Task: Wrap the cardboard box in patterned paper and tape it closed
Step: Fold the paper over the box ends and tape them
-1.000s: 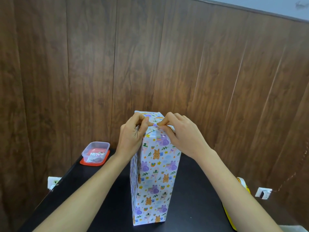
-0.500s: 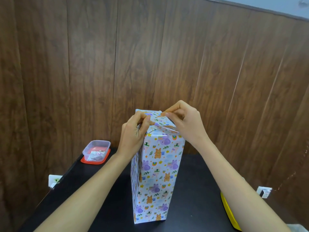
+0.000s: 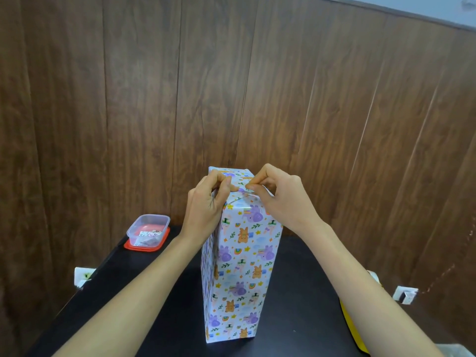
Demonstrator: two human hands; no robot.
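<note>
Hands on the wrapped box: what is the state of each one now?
Left hand: pinches the patterned paper at the top edge.
Right hand: pinches the same paper on top.

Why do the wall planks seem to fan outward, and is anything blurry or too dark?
Head view: the wide-angle lens splays the wall planks outward near the edges. Head view: soft, even light, no harsh glare; wrapped box, left hand and right hand are sharp. Head view: the black table shows little detail, and the contents of the plastic container are too small to read.
</note>
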